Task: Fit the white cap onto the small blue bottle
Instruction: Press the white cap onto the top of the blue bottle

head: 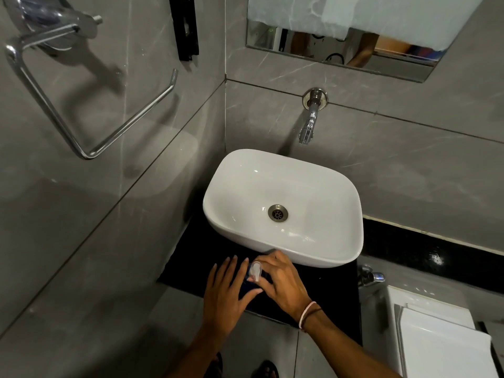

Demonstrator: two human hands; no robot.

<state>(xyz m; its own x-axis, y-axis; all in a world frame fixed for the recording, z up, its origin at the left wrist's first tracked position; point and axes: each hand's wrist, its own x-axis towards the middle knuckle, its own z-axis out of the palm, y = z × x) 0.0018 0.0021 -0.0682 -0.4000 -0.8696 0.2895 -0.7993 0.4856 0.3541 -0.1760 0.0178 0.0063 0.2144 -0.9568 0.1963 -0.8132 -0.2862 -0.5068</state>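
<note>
A small dark blue bottle [249, 289] stands on the black counter [188, 266] in front of the white basin, mostly hidden between my hands. A white cap [256, 271] sits at its top. My left hand [226, 293] wraps the bottle's left side with the fingers spread and the thumb across its front. My right hand [283, 282] comes in from the right, with its fingertips pinching the cap. I cannot tell whether the cap is fully seated on the neck.
The white basin [351, 236] fills the counter just behind my hands, under a chrome wall tap [309, 124]. A chrome towel ring [81, 110] hangs on the left wall. A valve [369, 276] and a white toilet cistern [436, 336] sit to the right.
</note>
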